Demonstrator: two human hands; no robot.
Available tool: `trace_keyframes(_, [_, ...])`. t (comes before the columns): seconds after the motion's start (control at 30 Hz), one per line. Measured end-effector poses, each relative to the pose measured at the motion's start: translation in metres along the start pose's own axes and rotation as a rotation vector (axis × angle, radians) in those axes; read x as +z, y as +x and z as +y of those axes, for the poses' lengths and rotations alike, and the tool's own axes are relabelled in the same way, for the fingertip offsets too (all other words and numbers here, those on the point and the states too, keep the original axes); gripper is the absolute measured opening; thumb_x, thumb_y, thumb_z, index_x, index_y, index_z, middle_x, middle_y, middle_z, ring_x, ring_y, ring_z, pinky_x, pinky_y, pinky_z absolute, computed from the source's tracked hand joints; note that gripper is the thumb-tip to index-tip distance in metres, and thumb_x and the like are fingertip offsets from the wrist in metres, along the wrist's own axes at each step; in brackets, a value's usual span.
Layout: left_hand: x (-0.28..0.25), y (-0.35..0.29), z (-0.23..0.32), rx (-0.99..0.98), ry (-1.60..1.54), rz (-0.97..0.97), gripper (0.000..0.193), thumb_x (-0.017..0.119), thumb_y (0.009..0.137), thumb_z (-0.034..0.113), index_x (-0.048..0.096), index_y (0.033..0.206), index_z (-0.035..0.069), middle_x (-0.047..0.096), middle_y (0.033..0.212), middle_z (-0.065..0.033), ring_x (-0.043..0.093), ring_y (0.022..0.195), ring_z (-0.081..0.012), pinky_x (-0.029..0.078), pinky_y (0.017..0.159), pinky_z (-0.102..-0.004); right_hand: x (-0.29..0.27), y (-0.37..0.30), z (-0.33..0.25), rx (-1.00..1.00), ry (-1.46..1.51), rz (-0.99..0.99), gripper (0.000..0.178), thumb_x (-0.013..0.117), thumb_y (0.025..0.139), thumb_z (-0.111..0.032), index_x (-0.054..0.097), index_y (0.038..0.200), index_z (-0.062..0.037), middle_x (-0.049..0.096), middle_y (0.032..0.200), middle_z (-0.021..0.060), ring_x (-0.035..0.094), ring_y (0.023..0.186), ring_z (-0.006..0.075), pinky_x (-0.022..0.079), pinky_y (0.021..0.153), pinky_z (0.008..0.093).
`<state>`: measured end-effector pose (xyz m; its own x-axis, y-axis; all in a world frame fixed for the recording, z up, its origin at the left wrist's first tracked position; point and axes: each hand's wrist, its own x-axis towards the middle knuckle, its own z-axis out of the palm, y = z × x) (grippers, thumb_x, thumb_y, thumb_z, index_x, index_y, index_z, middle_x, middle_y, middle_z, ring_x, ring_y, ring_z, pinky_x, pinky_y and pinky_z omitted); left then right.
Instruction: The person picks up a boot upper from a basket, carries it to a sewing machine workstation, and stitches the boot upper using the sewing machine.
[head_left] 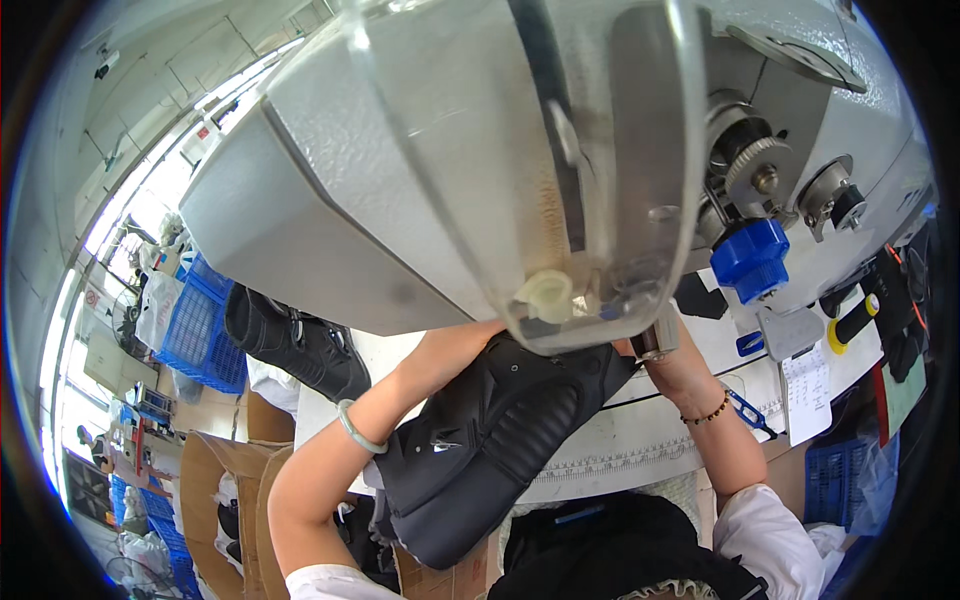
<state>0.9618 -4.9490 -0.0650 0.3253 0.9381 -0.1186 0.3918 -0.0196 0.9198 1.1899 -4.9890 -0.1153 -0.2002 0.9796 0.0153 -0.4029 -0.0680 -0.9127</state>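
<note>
The black padded piece (500, 430) lies partly under the sewing machine (310, 210); left hand (482, 334) and right hand (664, 364) flank it, fingers hidden — I cannot tell their grip. Probably positioning for stitching — next calls for steady guiding.

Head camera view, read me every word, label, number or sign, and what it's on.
None reads clearly.
White paper slip: handwriting, too small to read.
White table edge: ruler-like scale, any numbers too fine.
Small red-circle sign, far left: no legible wording.
Black padded piece: no text I can make out.
</note>
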Motion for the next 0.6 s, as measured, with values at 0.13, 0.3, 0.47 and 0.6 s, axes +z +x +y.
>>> trace_keyframes(0.13, [-0.014,0.004,-0.002,0.116,0.292,-0.195,0.033,0.047,0.088,0.023,0.054,0.113,0.002,0.054,0.115,-0.0089,0.049,0.106,-0.0174,0.036,0.092,-0.0276,0.004,-0.004,0.007,-0.035,-0.002,0.009,0.013,0.064,0.075,-0.007,0.065,0.083,0.0032,0.062,0.073,0.0023,0.052,0.064,0.0045,0.041,0.06,0.0182])
trace_keyframes(0.3, [-0.027,0.012,-0.01,0.033,0.33,-0.152,0.035,0.048,0.087,0.025,0.054,0.114,0.003,0.053,0.118,-0.0092,0.047,0.11,-0.0222,0.034,0.095,-0.0301,0.007,-0.007,0.012,-0.059,-0.007,0.001,0.015,0.063,0.077,-0.009,0.064,0.085,0.0037,0.062,0.074,0.0027,0.053,0.067,0.0045,0.042,0.061,0.0179])
trace_keyframes(0.47, [-0.037,0.022,-0.001,0.379,0.98,-0.045,0.031,0.054,0.083,0.025,0.058,0.105,0.003,0.06,0.101,-0.0107,0.056,0.09,-0.0231,0.044,0.08,-0.0324,0.015,-0.011,0.015,-0.092,0.066,0.03,0.018,0.062,0.079,-0.01,0.062,0.089,0.005,0.062,0.077,0.0036,0.054,0.067,0.0049,0.042,0.061,0.0183])
trace_keyframes(0.6, [-0.043,0.004,0.03,0.241,1.036,-0.094,0.027,0.056,0.082,0.023,0.059,0.1,0.003,0.061,0.09,-0.0118,0.057,0.081,-0.0236,0.045,0.074,-0.0335,0.013,-0.01,0.015,-0.069,0.093,-0.003,0.017,0.061,0.08,-0.01,0.063,0.089,0.0048,0.062,0.077,0.003,0.053,0.067,0.0045,0.042,0.061,0.0181])
